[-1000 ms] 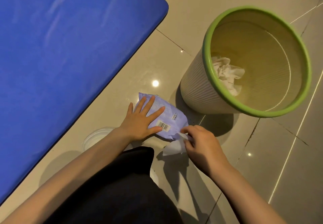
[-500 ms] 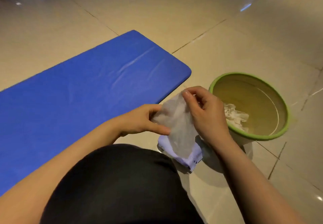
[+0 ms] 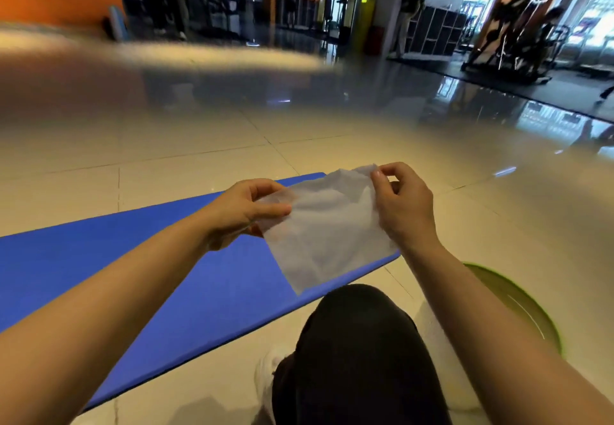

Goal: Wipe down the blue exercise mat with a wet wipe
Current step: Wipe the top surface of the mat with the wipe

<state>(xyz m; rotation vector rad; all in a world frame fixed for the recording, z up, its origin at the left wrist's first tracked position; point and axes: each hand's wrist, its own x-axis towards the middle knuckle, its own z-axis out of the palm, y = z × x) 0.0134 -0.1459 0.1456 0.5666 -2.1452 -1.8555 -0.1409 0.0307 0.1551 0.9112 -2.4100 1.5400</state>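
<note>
A white wet wipe (image 3: 327, 228) hangs spread out in the air between both hands, above the near end of the blue exercise mat (image 3: 139, 268). My left hand (image 3: 242, 212) pinches its left edge between thumb and fingers. My right hand (image 3: 403, 205) pinches its upper right corner. The mat lies flat on the tiled floor and runs off the left side of the view. The pack of wipes is out of sight.
A green-rimmed waste bin (image 3: 518, 305) stands on the floor at the right, partly behind my right forearm. My dark-clothed knee (image 3: 358, 351) fills the lower middle. Gym machines (image 3: 511, 32) and several people stand far off across the glossy floor.
The wipe came out of the pack on the floor and was lifted and spread open between both hands. The view swung up from the floor to the gym hall.
</note>
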